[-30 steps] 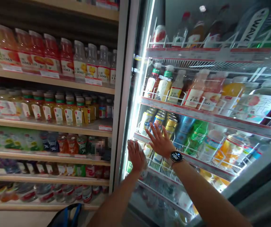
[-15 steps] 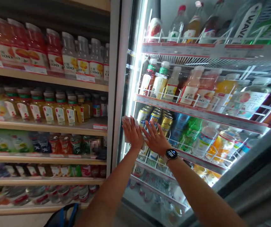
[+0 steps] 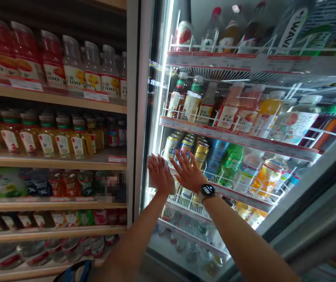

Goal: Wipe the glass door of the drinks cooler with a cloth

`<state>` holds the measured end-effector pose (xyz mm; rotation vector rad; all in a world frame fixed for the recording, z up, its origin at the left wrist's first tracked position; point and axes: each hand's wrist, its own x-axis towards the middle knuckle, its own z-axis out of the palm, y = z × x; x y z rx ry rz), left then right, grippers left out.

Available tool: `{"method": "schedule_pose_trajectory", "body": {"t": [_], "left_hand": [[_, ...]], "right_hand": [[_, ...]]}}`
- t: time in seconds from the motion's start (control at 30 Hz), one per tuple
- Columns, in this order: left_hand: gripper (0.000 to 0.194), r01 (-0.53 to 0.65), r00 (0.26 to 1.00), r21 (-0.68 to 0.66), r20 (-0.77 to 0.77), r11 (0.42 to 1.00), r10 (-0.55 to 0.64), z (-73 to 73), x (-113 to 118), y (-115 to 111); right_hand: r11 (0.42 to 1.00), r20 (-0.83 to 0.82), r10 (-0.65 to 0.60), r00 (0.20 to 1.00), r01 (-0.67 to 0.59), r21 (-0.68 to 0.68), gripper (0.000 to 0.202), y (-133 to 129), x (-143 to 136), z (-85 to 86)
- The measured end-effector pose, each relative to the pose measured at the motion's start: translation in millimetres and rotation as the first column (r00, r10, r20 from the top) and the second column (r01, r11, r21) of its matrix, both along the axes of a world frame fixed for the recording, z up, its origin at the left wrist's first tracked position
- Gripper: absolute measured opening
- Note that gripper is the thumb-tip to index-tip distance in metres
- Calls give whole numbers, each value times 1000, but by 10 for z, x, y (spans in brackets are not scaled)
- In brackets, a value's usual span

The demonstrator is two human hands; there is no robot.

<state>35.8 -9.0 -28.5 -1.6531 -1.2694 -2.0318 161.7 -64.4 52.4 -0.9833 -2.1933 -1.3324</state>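
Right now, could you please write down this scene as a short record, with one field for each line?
Left hand: laid flat over a pale cloth, against the glass door
Right hand: open, fingers spread, at the same glass; exact contact cannot be told
Right wrist: round watch, display lit
Behind the glass: gold cans, a green bottle, other drinks on racks
Left of the door: wooden shelves with rows of bottles

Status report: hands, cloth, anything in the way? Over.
Left hand flat over pale cloth, apparently against glass door. Right hand spread open beside it; contact unclear. No obstruction seen; cans behind the glass door.
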Motion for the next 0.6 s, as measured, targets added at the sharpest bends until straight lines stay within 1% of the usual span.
{"method": "schedule_pose_trajectory", "body": {"t": [0.07,0.1,0.13,0.17,0.2,0.23,0.27,0.3,0.33,0.43,0.5,0.53,0.57,0.6], "left_hand": [[57,27,1000,12,5,1000,-28,307,-6,39],[56,33,999,15,13,999,-33,420,-11,52],[56,33,999,15,17,999,-33,495,-17,61],[56,28,999,12,17,1000,-28,526,-23,65],[56,20,1000,5,13,1000,-20,513,-28,63],[56,11,1000,-4,5,1000,-11,457,-31,56],[56,2,1000,-10,-5,1000,-2,363,-32,44],[56,-6,1000,-12,-11,1000,6,238,-31,28],[56,-15,1000,-10,-15,1000,15,88,-26,8],[57,-34,999,21,-35,999,35,-421,-2,-70],[58,-27,998,22,-60,999,28,-718,18,-122],[58,-21,998,16,-66,1000,22,-826,27,-143],[59,-16,998,7,-68,1000,16,-898,35,-157],[59,-12,998,-3,-65,1000,12,-926,41,-162]], "right_hand": [[1000,2,5,1000,-5,-1,76,-3,5,3],[1000,4,7,1000,-7,-6,76,-6,9,6],[1000,4,4,1000,-4,-11,76,-8,12,9],[1000,4,0,1000,0,-16,76,-10,13,12],[1000,5,-2,1000,2,-20,76,-12,14,14],[1000,5,-1,1000,1,-20,75,-12,13,15],[1000,6,0,1000,0,-16,75,-11,11,15],[1000,6,3,1000,-3,-10,75,-10,8,15],[1000,5,4,1000,-4,-8,75,-9,5,14],[1000,-1,-3,1000,3,-19,75,-10,-3,14],[999,2,-12,1000,12,-33,75,-12,-4,16],[999,7,-18,1000,18,-39,75,-14,-3,18],[999,11,-21,1000,22,-46,75,-14,-1,20],[998,13,-23,1000,23,-52,76,-15,0,22]]}}
